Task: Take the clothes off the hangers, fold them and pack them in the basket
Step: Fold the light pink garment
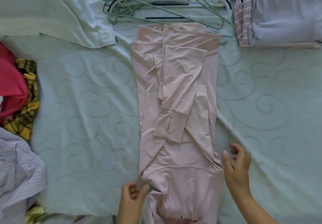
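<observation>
A pale pink long-sleeved garment (pixel 176 105) lies lengthwise on the bed, its sides and sleeves folded in over the middle. My left hand (pixel 132 199) is at its near left edge, fingers loosely curled beside the fabric, holding nothing I can see. My right hand (pixel 237 162) hovers at the garment's near right edge with fingers spread and relaxed, holding nothing. A heap of empty pale green and white hangers (pixel 156 2) lies beyond the garment's far end. No basket is in view.
A pale blue shirt (pixel 57 12) lies at the far left. Folded lilac and striped clothes (pixel 278 14) sit at the far right. A pile of red, yellow plaid and checked clothes (pixel 17 110) is at the left edge. The bed sheet (pixel 87 101) has a swirl pattern.
</observation>
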Available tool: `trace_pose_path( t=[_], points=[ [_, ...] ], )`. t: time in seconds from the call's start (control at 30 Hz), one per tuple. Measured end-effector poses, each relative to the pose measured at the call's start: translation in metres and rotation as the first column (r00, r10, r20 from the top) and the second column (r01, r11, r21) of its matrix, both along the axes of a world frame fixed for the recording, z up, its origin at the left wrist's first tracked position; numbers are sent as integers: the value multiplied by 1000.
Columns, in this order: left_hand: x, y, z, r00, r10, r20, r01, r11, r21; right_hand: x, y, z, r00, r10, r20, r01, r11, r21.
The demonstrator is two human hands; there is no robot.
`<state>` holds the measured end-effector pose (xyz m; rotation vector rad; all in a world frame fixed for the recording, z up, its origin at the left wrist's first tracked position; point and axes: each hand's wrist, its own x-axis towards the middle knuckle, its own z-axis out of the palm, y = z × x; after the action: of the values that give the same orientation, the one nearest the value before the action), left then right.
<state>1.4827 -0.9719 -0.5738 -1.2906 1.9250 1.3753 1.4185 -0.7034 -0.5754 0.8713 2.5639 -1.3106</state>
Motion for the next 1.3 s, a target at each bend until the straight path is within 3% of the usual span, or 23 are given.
trace_pose_path(
  t=[0.1, 0.17, 0.3, 0.47, 0.6, 0.7, 0.73, 0.8, 0.87, 0.93, 1.03, 1.1, 1.17, 1.2, 1.23, 1.3],
  points=[
    [39, 14, -6, 974, -192, 117, 197, 980, -36, 46, -4, 2, 980, -112, 162, 133, 983, -124],
    [35, 21, -6, 972, -214, 97, 219, 974, -48, 60, -9, -2, 952, -116, 283, 172, 968, -184],
    [3, 29, -4, 996, -92, -6, 92, 994, 61, 65, -21, -6, 930, -144, 339, 220, 955, -199],
    [-20, 22, -12, 991, 127, -38, -126, 992, 27, 47, -25, 0, 918, -194, 346, 286, 928, -240],
    [-8, 27, -5, 998, 24, 51, -27, 999, 43, 37, -12, 5, 920, -141, 367, 257, 921, -292],
    [14, 38, 6, 972, -133, 195, 136, 991, -2, 64, -13, 8, 866, 27, 500, 152, 937, -315],
    [19, 41, 8, 918, -300, 259, 312, 950, -6, 75, -15, 7, 830, 90, 551, 111, 941, -321],
    [26, 43, 9, 667, -639, 384, 692, 722, -1, 93, -19, 4, 735, 241, 634, 7, 932, -363],
    [28, 37, 3, 563, -721, 405, 788, 616, 2, 99, -19, 4, 652, 366, 664, -120, 915, -386],
    [26, 25, 4, 575, -749, 329, 774, 628, 78, 95, -12, 6, 614, 448, 650, -177, 881, -439],
    [22, -3, 10, 685, -710, 164, 664, 701, 259, 78, 2, 12, 600, 505, 620, -192, 844, -501],
    [18, -18, 14, 696, -713, 84, 655, 678, 335, 67, 14, 19, 595, 540, 595, -180, 811, -557],
    [6, -23, 19, 706, -707, 41, 656, 674, 340, 51, 25, 27, 536, 588, 606, -192, 784, -590],
    [-8, -24, 20, 764, -644, 43, 604, 737, 303, 39, 30, 30, 537, 579, 613, -207, 796, -569],
    [-26, -26, 20, 830, -556, 41, 532, 812, 241, 24, 36, 30, 591, 520, 617, -215, 839, -501],
    [-73, -30, 15, 910, -414, -10, 414, 908, 62, -18, 46, 26, 787, 315, 530, -154, 933, -326]
  ],
)
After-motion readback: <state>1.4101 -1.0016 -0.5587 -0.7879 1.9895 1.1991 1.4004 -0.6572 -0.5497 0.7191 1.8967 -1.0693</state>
